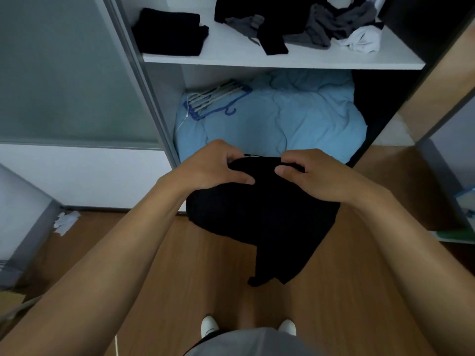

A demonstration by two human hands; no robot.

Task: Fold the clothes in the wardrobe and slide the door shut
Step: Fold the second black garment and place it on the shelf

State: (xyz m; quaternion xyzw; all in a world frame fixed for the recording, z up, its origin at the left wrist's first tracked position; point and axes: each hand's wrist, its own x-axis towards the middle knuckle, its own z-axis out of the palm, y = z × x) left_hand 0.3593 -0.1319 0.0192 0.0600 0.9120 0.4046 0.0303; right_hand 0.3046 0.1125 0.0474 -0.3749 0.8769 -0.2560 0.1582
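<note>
A black garment [264, 222] hangs in front of me over the wooden floor. My left hand [213, 168] and my right hand [311, 176] both grip its top edge, thumbs on the near side, fingers curled over the far side. On the white wardrobe shelf [282, 60] lies a folded black garment [169, 32] at the left. A loose pile of black, grey and white clothes [321, 24] lies at the right. The frosted sliding door [64, 73] stands at the left, leaving the wardrobe uncovered.
A light blue duvet [282, 119] fills the wardrobe's bottom compartment, with a bundle of hangers [213, 98] on its left side. A crumpled white paper [65, 222] lies on the floor at the left. My white shoes [209, 325] stand below.
</note>
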